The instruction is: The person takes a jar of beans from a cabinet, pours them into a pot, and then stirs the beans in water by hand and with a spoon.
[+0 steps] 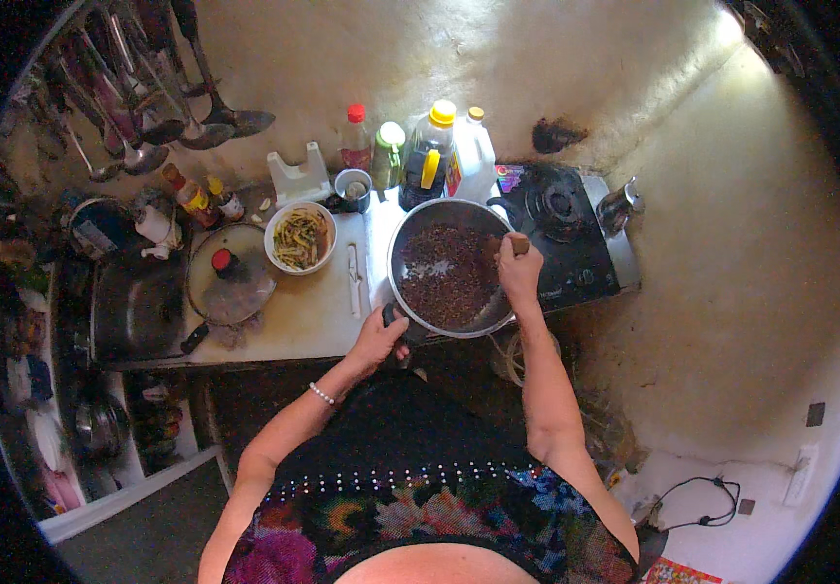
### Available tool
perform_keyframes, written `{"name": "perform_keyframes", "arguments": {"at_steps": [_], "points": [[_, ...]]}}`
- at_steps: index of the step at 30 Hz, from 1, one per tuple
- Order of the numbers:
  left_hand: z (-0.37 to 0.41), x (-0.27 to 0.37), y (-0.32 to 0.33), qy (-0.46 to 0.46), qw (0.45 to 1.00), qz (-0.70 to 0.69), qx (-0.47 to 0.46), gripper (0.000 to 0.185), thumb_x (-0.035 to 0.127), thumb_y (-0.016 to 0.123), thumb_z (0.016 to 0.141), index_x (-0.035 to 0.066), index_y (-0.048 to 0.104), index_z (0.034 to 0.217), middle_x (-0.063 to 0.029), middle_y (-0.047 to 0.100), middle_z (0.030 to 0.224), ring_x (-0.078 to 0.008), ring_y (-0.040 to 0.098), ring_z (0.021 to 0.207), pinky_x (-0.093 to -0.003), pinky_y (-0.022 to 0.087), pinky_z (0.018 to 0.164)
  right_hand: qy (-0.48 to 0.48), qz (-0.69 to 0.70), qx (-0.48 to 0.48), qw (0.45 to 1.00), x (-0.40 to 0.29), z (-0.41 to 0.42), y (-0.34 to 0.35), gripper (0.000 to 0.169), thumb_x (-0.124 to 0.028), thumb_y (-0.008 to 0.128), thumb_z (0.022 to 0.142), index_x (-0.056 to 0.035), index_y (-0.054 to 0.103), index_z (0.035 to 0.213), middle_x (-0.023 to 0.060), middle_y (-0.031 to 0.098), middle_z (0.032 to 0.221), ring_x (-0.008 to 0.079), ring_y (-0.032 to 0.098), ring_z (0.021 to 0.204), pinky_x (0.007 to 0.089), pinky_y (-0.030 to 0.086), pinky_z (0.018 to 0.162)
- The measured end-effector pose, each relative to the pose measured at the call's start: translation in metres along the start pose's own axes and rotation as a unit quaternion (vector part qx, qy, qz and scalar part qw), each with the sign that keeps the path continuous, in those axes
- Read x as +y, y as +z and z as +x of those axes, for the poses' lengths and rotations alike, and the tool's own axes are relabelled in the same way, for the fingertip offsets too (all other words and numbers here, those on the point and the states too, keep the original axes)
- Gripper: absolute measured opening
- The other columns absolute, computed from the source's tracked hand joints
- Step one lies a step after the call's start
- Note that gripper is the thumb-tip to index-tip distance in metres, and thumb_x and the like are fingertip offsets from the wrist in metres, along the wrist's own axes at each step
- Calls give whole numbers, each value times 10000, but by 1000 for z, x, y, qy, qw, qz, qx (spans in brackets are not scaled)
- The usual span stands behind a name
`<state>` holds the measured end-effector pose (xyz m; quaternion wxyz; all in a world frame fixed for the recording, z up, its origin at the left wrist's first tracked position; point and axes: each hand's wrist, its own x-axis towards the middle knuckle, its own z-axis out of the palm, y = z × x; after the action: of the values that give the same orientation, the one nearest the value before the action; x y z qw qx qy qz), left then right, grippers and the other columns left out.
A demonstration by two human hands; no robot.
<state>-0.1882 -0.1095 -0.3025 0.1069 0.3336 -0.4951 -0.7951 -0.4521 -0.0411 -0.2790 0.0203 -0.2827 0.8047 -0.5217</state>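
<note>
A deep metal pot [393, 264] holds many small reddish-brown pieces, spread over its bottom. With my left hand [383, 338] I grip the pot's dark handle [391, 315] at its near left side. My right hand [520, 269] is closed around a wooden handle [519, 244] over the pot's right rim; the lower end of that tool is hidden. The pot stands between the counter and a black gas stove [573, 274], overlapping the stove's left edge. Left of the pot is a white bowl [269, 252] of cut, cooked-looking food.
Bottles and jugs [431, 157] stand behind the pot, beside a metal mug [353, 188]. A lidded pan [208, 310] sits near the sink [135, 317]. Ladles [204, 135] hang at upper left. A metal jug [618, 208] stands at the stove's right.
</note>
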Motion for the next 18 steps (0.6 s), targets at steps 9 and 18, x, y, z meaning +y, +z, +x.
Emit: {"name": "perform_keyframes", "arguments": {"at_steps": [9, 18], "points": [[1, -2, -1, 2, 1000, -1, 1, 192, 192, 527, 877, 41, 446, 963, -60, 555, 796, -122, 541, 516, -238, 462, 430, -45, 72, -200, 976, -57, -11, 45, 197, -169, 563, 813, 9, 617, 879, 146, 623, 671, 212, 621, 603, 312, 471, 580], [-1, 0, -1, 5, 1000, 0, 4, 202, 206, 538, 874, 49, 424, 932, -57, 542, 771, -121, 533, 489, -239, 455, 412, -89, -55, -114, 988, -36, 1, 18, 190, -163, 569, 809, -3, 630, 893, 204, 630, 765, 298, 640, 699, 357, 482, 628]]}}
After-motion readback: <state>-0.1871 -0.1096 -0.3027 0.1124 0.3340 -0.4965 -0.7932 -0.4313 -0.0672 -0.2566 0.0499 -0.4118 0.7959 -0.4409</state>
